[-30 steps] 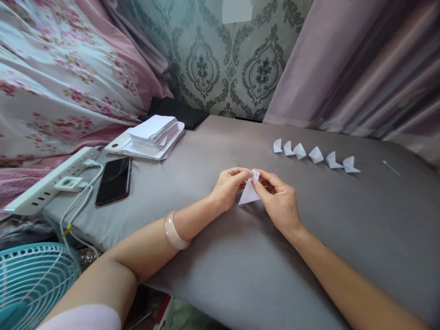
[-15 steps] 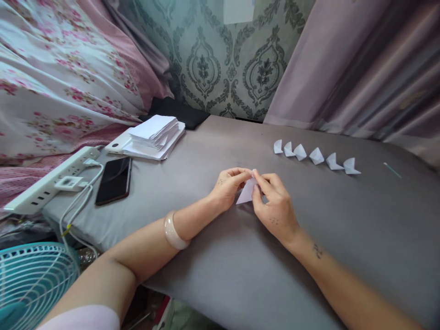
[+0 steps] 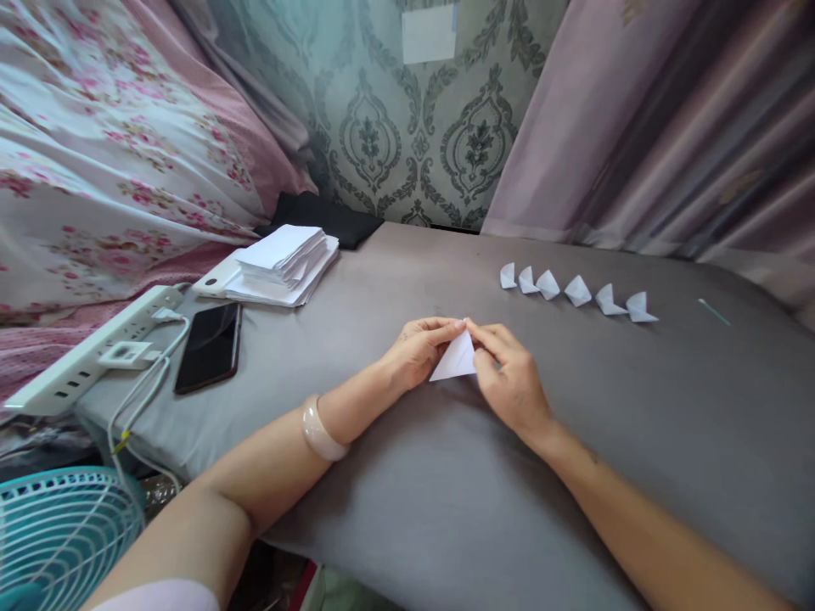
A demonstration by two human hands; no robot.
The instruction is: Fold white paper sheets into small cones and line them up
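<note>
Between my hands is a folded piece of white paper, roughly triangular, its point up and its wide edge toward me. My left hand is closed on its upper left side, thumb along the top. My right hand pinches the tip and right edge, with fingertips close to those of the left. Part of the paper is hidden behind the fingers. Off to the right, a row of several small folded paper shapes stands on the grey cloth surface.
A stack of white paper lies at the back left, with a black cloth item behind it. Nearer are a phone, a power strip with white cables, and a blue fan. A thin stick lies far right.
The right thumb and fingers have shifted on the paper, so more of its face shows. The camera view has tilted slightly; the other things stay in place.
</note>
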